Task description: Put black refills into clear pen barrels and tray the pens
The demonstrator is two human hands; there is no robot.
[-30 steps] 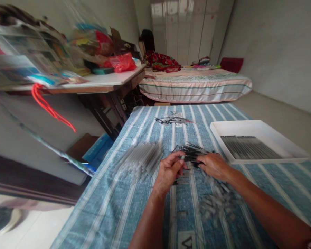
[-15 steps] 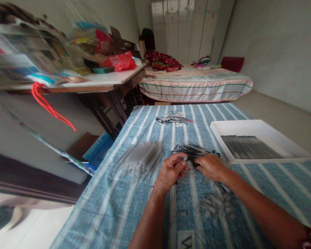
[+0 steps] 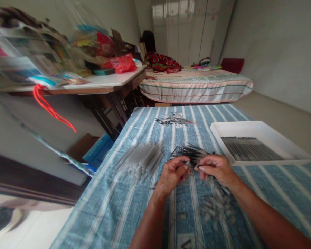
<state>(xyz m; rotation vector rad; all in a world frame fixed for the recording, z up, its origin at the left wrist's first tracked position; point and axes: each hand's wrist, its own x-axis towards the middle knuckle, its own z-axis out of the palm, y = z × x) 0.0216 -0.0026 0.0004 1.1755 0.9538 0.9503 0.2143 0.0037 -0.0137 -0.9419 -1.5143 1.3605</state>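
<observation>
On my feed, slim black rods (image 3: 189, 150) lie loosely heaped, overlapping; a small pale piece (image 3: 187, 162) shows nearby.

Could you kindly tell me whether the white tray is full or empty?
Partly filled: slender dark pieces lie side by side in the white tray, with its white floor showing beside them.

Left hand (image 3: 172, 173): bare, five-fingered type. Right hand (image 3: 217, 169): bare, matching type. Wrists (image 3: 161, 192): uncovered, narrower than forearms. Left forearm (image 3: 148, 221), right forearm (image 3: 266, 209): bare along full visible length, broadening toward elbow. Fine surface detail: blurred.
</observation>
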